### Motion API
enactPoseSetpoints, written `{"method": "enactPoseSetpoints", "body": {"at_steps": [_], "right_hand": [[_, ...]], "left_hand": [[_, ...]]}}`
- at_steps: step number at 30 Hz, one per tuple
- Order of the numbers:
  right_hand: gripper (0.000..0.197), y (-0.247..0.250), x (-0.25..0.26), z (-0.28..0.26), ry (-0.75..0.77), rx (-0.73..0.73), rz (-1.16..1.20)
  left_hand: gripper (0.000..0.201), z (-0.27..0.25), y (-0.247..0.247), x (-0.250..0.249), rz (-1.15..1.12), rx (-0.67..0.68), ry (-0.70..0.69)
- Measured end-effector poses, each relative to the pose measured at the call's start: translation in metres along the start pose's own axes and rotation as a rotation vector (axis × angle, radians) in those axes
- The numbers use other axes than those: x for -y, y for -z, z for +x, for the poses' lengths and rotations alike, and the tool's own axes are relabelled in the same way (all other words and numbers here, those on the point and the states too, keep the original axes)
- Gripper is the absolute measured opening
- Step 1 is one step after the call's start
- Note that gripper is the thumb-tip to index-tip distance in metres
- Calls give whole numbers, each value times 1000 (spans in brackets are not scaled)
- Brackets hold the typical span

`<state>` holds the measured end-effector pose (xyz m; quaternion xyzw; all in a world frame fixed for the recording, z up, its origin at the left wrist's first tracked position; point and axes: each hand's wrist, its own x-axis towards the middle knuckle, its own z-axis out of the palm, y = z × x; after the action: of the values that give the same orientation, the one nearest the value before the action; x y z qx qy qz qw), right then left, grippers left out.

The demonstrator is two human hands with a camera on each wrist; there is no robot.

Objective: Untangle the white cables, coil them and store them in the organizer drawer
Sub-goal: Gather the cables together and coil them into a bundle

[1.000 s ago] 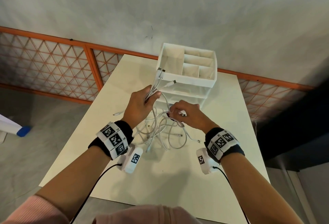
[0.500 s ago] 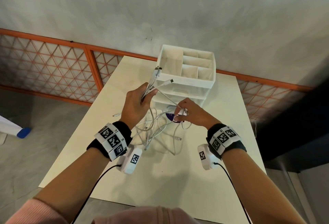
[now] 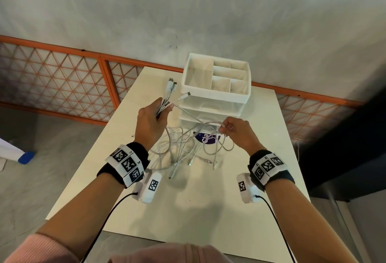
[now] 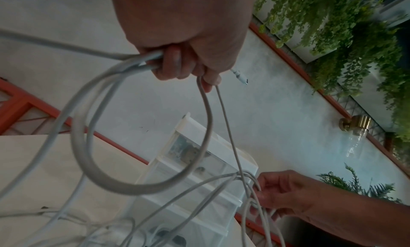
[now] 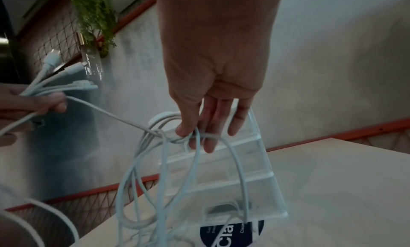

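Pink sleeves (image 3: 31,248); black wristbands (image 3: 125,162) carrying square-coded white tags; white wrist cameras (image 3: 149,187), seemingly black-cabled, at six o'clock.

White cables (image 3: 183,143): a loose tangle you hold lifted over the table, loops hanging, several free plug ends dangling close to the tabletop. Your bundle has a few connector ends (image 3: 172,87) fanned up and out, one strand running taut across to the knot of loops. Organizer drawer unit (image 3: 215,95): white frame, clear stacked drawers all closed, open divided tray on top, standing upright at the far side, just behind the tangle.
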<state>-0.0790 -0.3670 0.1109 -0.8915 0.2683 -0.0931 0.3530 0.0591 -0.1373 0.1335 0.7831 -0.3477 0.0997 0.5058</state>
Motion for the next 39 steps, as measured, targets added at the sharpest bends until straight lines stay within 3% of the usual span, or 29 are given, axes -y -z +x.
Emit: {"method": "enactPoseSetpoints", "body": {"at_steps": [2, 6, 8, 11, 16, 21, 22, 23, 25, 26, 31, 34, 39], "right_hand": [[12, -2, -2, -3, -42, 3, -11], [25, -2, -2, -7, -105, -41, 326], [36, 3, 0, -11, -45, 26, 380], [31, 12, 3, -22, 7, 108, 473], [24, 17, -2, -17, -223, 90, 721], [11, 3, -5, -7, -480, 49, 390], [17, 0, -8, -7, -507, 42, 372], [23, -3, -11, -7, -533, 58, 356], [13, -5, -11, -9, -582, 115, 286], [8, -5, -10, -10, -576, 139, 261], [38, 3, -35, -15, -382, 74, 259], [44, 7, -48, -23, -362, 64, 88], [36, -4, -57, -22, -355, 168, -278]], "left_hand": [[33, -3, -2, -3, 14, 14, -9], [33, -8, -8, 1, 2, 17, 25], [31, -8, -7, 5, 28, 1, 53], [28, -7, -3, 13, 53, -30, 131], [26, -11, 1, 23, 61, -29, 224], [27, -11, 0, 6, 9, -15, 77], [28, -11, 0, 1, -9, 7, 46], [30, -10, 0, -3, -22, 37, 15], [34, -11, 0, -8, -36, 87, -39], [34, -11, 0, -9, -37, 95, -49], [24, -4, 8, 0, -12, -75, 71], [25, 3, 15, 4, 2, -98, 87], [29, 1, 10, -4, -34, -74, 59]]}}
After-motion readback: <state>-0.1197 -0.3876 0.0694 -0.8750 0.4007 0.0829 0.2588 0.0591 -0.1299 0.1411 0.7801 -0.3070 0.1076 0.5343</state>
